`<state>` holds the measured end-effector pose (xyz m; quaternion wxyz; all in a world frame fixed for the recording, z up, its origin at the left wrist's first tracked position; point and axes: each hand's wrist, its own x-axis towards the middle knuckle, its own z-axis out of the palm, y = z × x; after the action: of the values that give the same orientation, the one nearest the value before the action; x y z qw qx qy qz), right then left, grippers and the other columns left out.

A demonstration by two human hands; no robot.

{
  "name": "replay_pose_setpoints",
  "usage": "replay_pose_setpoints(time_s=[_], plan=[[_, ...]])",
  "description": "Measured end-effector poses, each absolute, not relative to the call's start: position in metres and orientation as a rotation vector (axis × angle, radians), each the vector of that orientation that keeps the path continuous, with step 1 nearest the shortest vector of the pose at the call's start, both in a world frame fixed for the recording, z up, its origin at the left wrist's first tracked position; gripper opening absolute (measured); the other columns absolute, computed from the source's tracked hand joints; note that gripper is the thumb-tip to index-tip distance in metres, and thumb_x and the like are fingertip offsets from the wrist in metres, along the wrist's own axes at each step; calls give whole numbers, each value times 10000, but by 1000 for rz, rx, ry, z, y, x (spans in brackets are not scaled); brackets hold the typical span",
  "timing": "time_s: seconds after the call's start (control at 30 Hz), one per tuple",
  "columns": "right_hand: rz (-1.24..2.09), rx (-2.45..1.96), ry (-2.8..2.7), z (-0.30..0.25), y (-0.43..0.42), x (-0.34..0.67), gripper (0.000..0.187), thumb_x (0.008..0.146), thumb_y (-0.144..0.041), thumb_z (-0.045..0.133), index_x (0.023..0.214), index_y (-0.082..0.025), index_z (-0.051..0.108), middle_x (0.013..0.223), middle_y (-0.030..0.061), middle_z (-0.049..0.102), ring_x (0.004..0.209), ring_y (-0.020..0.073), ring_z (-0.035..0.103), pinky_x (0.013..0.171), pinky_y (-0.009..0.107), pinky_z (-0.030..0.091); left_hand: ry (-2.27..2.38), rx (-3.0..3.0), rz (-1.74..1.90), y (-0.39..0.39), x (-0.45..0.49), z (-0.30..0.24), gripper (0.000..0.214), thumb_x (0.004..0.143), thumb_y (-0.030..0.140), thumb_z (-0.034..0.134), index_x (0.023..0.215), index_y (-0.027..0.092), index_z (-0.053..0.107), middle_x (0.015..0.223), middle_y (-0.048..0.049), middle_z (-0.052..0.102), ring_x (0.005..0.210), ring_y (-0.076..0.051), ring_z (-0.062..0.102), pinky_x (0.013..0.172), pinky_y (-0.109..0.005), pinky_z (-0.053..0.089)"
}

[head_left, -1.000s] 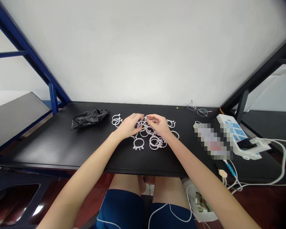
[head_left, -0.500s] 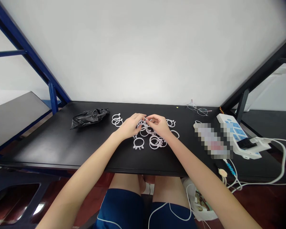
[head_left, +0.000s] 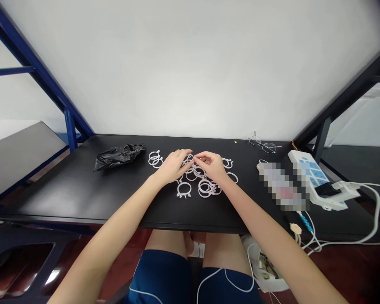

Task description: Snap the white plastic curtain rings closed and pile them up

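Observation:
Several white curtain rings with small clips lie loosely on a black tabletop. My right hand [head_left: 211, 164] is closed in a pinch at the edge of one white curtain ring [head_left: 188, 158]; its fingertips partly cover the spot. Opposite it, my left hand [head_left: 175, 165] has its fingers stretched and its thumb apart, reaching close to the right fingertips. That ring shows in the gap between left thumb and forefinger. Closer to me lie a single ring [head_left: 184, 188] and a cluster of overlapping rings [head_left: 205, 188]. A linked pair [head_left: 155, 159] rests left of my left hand.
A crumpled black plastic bag [head_left: 118, 156] lies at the left of the table [head_left: 66, 185]. On the right are eyeglasses [head_left: 262, 144], a blurred-out phone-shaped object [head_left: 281, 185], a white power strip [head_left: 315, 175] and white cables [head_left: 375, 211]. A wall stands behind.
My left thumb has moved up and right, towards the right fingertips, and the left fingers have straightened. My right hand stays in nearly the same place, still pinching.

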<state>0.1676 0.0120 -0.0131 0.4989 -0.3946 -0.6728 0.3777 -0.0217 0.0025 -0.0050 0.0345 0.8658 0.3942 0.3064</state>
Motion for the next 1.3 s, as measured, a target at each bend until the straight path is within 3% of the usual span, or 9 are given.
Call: replay_pose_setpoints(time_s=[0.3, 0.93, 1.3], plan=[[905, -947, -1627, -14, 12, 167, 293, 757, -445, 714, 872, -176, 732, 800, 71, 720, 696, 183, 652, 628, 299, 537, 1197, 2700, 904, 4, -22, -3, 360, 986, 407, 375, 1202, 163, 529, 1075, -111, 615, 1005, -235, 574, 903, -395, 473], [863, -981, -1644, -14, 12, 168, 205, 755, -330, 695, 875, -169, 734, 839, 83, 734, 689, 184, 656, 609, 300, 537, 1196, 2661, 957, 5, -25, -2, 379, 948, 433, 473, 1192, 151, 539, 1072, -112, 598, 967, -229, 564, 874, -379, 481], [834, -998, -1661, -16, 12, 170, 234, 754, -393, 709, 827, -172, 733, 726, 64, 710, 647, 184, 655, 584, 298, 530, 1166, 2646, 990, 6, -26, -3, 340, 942, 410, 491, 1195, 188, 542, 1102, -106, 603, 977, -225, 580, 866, -378, 497]])
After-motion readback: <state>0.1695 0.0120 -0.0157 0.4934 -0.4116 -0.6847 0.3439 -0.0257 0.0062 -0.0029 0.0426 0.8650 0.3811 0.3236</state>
